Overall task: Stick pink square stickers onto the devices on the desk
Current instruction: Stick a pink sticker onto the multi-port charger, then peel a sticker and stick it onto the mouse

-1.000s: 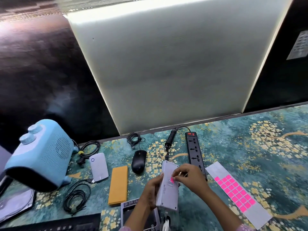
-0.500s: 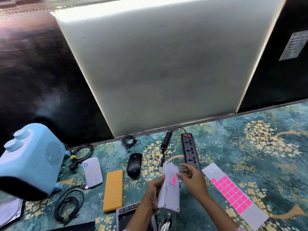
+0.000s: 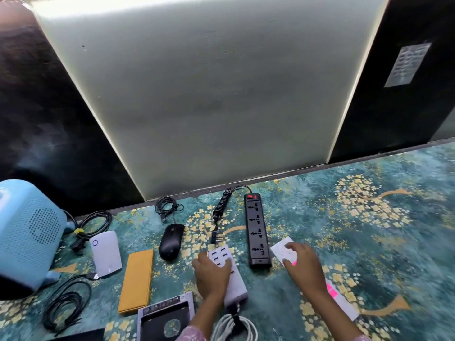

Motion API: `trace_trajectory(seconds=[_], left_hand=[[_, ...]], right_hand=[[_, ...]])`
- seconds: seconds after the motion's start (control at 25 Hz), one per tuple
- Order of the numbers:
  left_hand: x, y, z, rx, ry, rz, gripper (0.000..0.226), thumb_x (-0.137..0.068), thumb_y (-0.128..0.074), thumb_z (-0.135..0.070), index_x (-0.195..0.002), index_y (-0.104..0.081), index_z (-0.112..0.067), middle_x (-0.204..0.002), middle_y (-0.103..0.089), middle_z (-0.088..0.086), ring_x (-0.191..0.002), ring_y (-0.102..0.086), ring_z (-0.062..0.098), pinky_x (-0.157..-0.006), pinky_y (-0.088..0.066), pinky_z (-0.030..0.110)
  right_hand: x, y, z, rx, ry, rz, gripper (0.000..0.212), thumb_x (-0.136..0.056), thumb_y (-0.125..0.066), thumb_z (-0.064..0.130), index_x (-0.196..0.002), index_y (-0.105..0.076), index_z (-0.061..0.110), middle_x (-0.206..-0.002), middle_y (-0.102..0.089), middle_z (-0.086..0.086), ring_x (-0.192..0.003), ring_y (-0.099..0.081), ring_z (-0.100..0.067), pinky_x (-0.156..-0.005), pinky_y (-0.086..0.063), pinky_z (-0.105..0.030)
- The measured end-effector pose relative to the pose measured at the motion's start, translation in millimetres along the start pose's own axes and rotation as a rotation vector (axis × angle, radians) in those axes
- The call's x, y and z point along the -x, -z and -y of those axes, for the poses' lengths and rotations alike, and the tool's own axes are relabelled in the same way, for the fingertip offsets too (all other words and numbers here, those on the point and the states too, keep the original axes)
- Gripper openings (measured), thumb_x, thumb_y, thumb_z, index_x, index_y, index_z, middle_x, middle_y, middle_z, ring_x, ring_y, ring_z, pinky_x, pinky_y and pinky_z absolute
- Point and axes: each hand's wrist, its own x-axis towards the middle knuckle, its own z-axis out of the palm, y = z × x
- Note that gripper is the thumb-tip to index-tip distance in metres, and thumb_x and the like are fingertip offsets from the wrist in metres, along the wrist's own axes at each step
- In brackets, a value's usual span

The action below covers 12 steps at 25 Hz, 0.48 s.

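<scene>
Left hand (image 3: 213,274) gripping charger (image 3: 227,274), sticker sheet (image 3: 285,251) rightward

Charger set down, right hand relocated.
White multi-port USB charger (image 3: 227,274) now lies port-side up; right hand (image 3: 301,264) now over the pink sticker sheet (image 3: 331,289).

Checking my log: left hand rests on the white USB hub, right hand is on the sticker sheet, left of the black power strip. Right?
Wrong side. In the head view the sticker sheet under the right hand lies right of the black power strip; the left hand does rest on the white USB hub.

Two hands on a patterned desk

The white USB hub (image 3: 227,274) is covered by the left hand (image 3: 213,276); the sticker sheet (image 3: 320,274), at 3 o'clock, by the right hand (image 3: 304,265).
</scene>
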Motion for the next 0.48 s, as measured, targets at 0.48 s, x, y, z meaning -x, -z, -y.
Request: trace_trajectory(seconds=[0.48], left_hand=[[18.3, -25.7, -10.1, -0.086, -0.345, -0.118, 0.052, -0.075, -0.070, -0.025, -0.119, -0.049, -0.007, -0.119, -0.049, 0.013, -0.108, -0.045, 0.026, -0.092, -0.046, 0.043]], right_hand=[[-18.0, 27.3, -33.9, -0.082, -0.164, 0.194, 0.053, -0.067, -0.078, 0.014, -0.113, -0.052, 0.009, -0.109, -0.065, -0.015, -0.091, -0.063, -0.029, -0.072, -0.051, -0.033]])
